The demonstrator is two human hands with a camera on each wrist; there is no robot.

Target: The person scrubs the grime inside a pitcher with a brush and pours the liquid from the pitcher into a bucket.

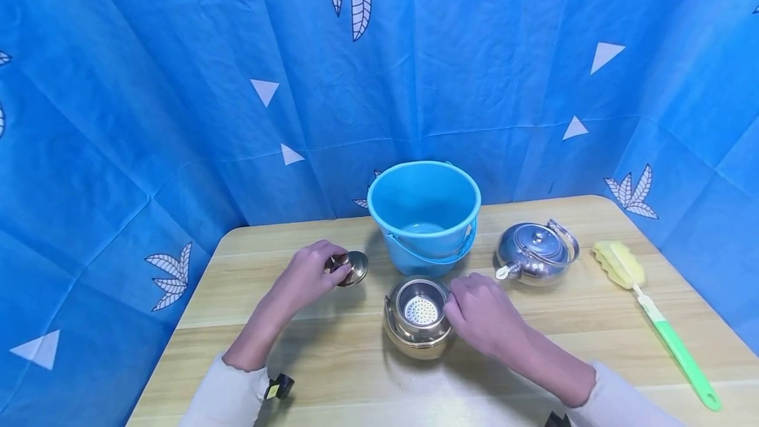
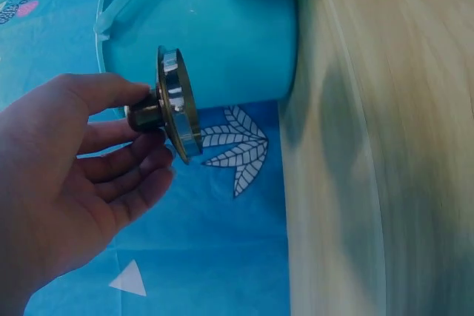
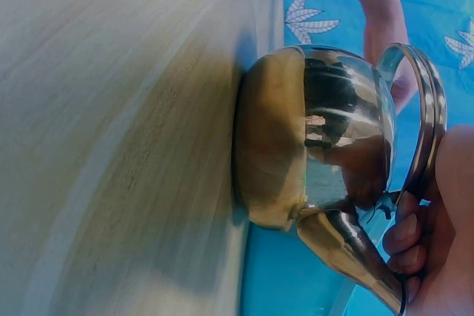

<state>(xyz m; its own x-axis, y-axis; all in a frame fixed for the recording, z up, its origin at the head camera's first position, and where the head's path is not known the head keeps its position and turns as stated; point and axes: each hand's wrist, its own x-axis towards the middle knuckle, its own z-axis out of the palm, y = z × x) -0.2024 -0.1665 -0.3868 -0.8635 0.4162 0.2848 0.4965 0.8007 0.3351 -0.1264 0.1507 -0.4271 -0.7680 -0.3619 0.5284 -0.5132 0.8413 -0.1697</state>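
My left hand (image 1: 309,277) pinches the dark knob of a gold-coloured teapot lid (image 1: 358,267) between thumb and fingers. In the left wrist view the lid (image 2: 180,105) is held on edge, clear of the teapot. Standing on the table is a shiny gold teapot (image 1: 418,346), uncovered, with a perforated strainer (image 1: 421,311) inside its mouth. My right hand (image 1: 485,313) is at the teapot's right side. Seen from the right wrist, its curled fingers (image 3: 406,236) grip the teapot's hoop handle (image 3: 427,120) close above the spout (image 3: 348,249).
A light blue bucket (image 1: 391,252) stands behind the gold teapot. Right of it sits a silver teapot (image 1: 536,259) with its lid on. A yellow sponge brush with a green handle (image 1: 682,354) lies at the table's right. Blue curtain (image 1: 474,71) hangs around the table (image 1: 350,374).
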